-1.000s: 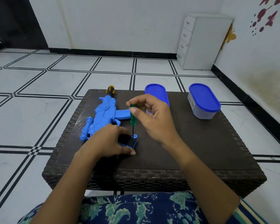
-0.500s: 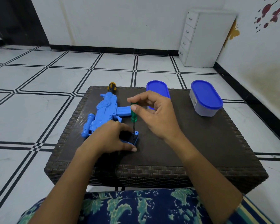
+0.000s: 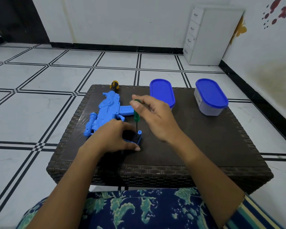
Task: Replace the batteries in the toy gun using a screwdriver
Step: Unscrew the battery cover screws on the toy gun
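While left hand (image 3: 110, 138) grips toy gun (image 3: 107, 111), right hand (image 3: 157, 118) in pinch on upright screwdriver (image 3: 136, 117).

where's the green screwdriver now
Head view: the green screwdriver stands upright over the table, left of centre, pinched by the right hand, tip on the gun where the left hand holds it.

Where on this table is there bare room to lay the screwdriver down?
The widest bare patch of table lies right of the right hand, in front of the far-right container. A narrower strip runs between it and the other container. It is crowded around the toy gun, where the left hand and screwdriver meet.
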A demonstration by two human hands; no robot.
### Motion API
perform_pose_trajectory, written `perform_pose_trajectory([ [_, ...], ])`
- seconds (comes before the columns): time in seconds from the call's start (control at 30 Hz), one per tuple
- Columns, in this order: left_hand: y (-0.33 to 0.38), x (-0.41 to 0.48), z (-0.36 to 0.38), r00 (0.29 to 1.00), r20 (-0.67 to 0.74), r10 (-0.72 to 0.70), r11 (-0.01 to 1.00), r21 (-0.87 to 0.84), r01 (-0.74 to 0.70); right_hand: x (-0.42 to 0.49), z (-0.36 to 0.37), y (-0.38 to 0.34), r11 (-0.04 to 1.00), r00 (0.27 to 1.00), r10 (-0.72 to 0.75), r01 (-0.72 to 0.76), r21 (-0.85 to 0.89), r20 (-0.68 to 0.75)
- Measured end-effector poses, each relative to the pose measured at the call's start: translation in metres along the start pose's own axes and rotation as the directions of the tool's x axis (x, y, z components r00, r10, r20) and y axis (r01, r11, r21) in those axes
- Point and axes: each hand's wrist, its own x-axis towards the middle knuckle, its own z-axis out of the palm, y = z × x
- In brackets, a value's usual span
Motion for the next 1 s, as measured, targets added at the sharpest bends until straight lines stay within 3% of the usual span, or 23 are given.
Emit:
perform_pose_trajectory([
  [0.1,-0.001,-0.001,0.0,1.0,0.0,0.002,1.0,0.004,-0.002,0.0,0.006,0.003,0.985,0.996,-0.089,0.083,-0.154,-0.032],
  [0.37,0.0,0.0,-0.001,1.0,0.004,0.005,1.0,-0.004,-0.005,-0.001,0.001,-0.006,0.997,0.994,-0.067,0.063,-0.05,-0.088],
  [0.5,0.0,0.001,0.0,1.0,0.022,-0.002,1.0,-0.013,0.002,-0.001,-0.006,-0.008,0.988,0.989,-0.122,0.113,-0.11,-0.083],
  [0.73,0.0,0.0,-0.002,1.0,0.004,0.001,1.0,0.0,-0.001,0.001,-0.004,-0.009,0.965,0.943,-0.25,0.224,-0.136,-0.22],
  [0.83,0.001,0.0,-0.001,1.0,0.006,0.001,1.0,0.007,-0.001,0.003,-0.005,-0.006,0.965,0.93,-0.254,0.223,-0.14,-0.264],
  [1.0,0.003,-0.001,-0.001,1.0,0.014,-0.004,1.0,0.007,0.004,0.002,-0.008,-0.009,0.981,0.963,-0.174,0.153,-0.116,-0.206],
])
